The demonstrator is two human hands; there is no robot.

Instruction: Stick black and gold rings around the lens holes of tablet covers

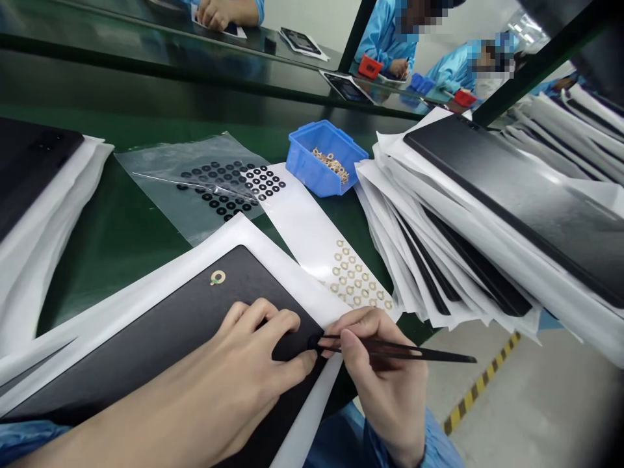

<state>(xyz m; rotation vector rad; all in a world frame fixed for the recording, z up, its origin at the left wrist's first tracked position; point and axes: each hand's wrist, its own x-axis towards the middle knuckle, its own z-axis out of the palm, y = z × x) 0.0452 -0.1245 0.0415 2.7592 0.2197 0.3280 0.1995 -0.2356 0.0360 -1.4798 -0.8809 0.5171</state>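
Note:
A flat black panel (pixel 180 325) lies on white sheets in front of me, with a cream ring sticker (pixel 218 277) with a small green mark near its far corner. My left hand (pixel 263 364) rests on the panel, fingers bent and thumb apart from the index finger, with nothing visible between them. My right hand (pixel 385 370) grips black tweezers (pixel 390 349) at the panel's right edge. The tweezers' left end meets a small dark piece (pixel 313 340) beside my left thumb; its kind is hard to make out against the black.
Behind the panel lie a white strip (pixel 302 224) with cream rings and a clear sheet (pixel 160 175) over black rings. A blue bin (pixel 312 169) holds small ring pieces. Panel stacks stand left (pixel 29 169) and right (pixel 511 188). Co-workers in blue sleeves (pixel 377 39) work beyond the ledge.

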